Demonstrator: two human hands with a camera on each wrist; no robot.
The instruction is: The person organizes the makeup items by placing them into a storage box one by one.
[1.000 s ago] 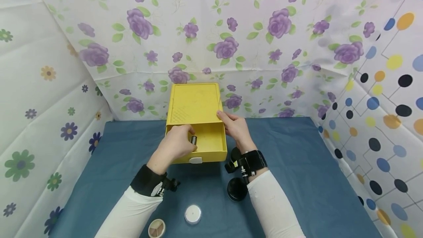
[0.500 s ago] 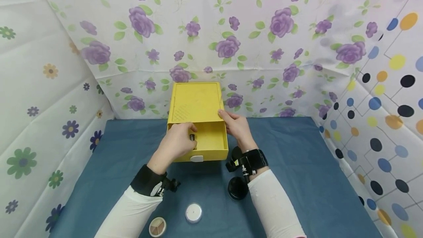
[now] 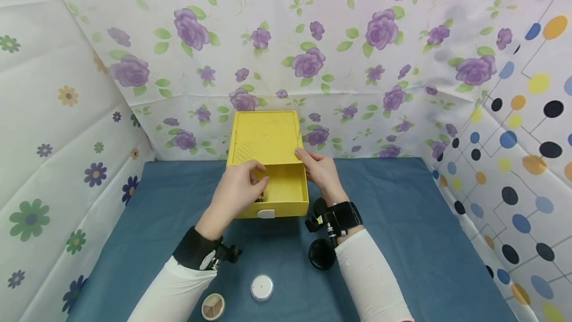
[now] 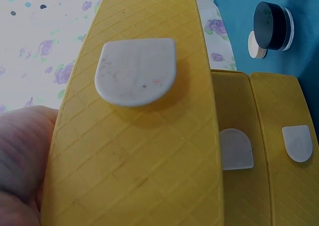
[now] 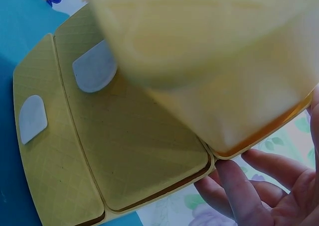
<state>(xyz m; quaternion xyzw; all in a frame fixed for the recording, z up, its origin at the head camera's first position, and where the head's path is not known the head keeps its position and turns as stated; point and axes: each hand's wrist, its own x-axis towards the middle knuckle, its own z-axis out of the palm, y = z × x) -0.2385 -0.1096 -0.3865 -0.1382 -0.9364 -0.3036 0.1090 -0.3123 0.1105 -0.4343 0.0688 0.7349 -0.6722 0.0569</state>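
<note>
A yellow drawer box (image 3: pixel 266 135) stands near the back of the table, its top drawer (image 3: pixel 286 188) pulled out. Inside the drawer, at its left, lies a small dark tube (image 3: pixel 260 197), partly hidden by my left hand (image 3: pixel 239 185). That hand is just over the drawer, thumb and forefinger apart and holding nothing that I can see. My right hand (image 3: pixel 321 173) grips the box's right edge, thumb on the top and the other fingers at the side. In the right wrist view, its fingers (image 5: pixel 239 191) touch the edge between drawers. White tabs (image 4: pixel 137 71) mark the drawer fronts.
Nearer on the blue cloth (image 3: pixel 384 222) stand a round black jar (image 3: pixel 321 255), a white round lidded pot (image 3: pixel 261 288) and a small three-part palette (image 3: pixel 213 307). A floral curtain (image 3: pixel 286 63) hangs right behind the box.
My left hand has lowered the dark tube into the drawer, let go of it and lifted slightly, the thumb and forefinger spreading. The right hand has stayed on the box's edge.
</note>
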